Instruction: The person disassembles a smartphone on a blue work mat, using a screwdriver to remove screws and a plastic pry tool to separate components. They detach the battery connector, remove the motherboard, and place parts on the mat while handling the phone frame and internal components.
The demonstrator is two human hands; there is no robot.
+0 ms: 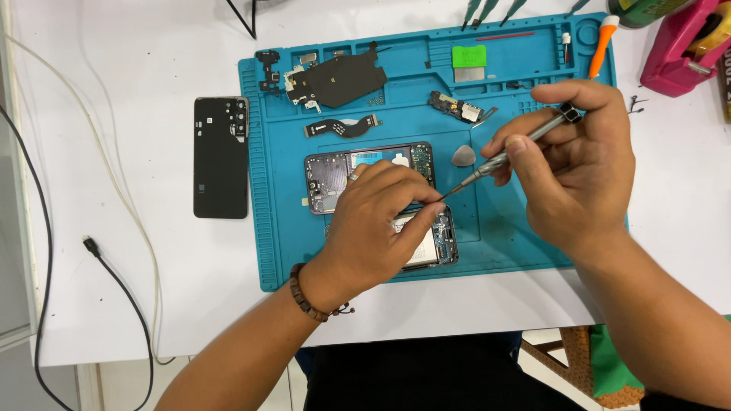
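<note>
My left hand point(377, 224) rests on an opened phone body point(438, 242) lying on a teal repair mat point(270, 198), its fingers pinched near the tip of a tool. My right hand point(575, 164) grips a slim metal screwdriver point(514, 148), whose tip points down-left and meets my left fingertips. Behind my left hand lies a second opened phone frame point(331, 171) with its circuit board showing. A grey pick point(462, 157) sits just right of that frame.
A black phone back cover point(221, 156) lies left of the mat on the white table. On the mat's far part lie a black shield plate point(343, 76), a flex cable point(340, 126), a small board point(457, 109) and a green-and-grey block point(469, 62). Cables run along the left edge point(114, 274).
</note>
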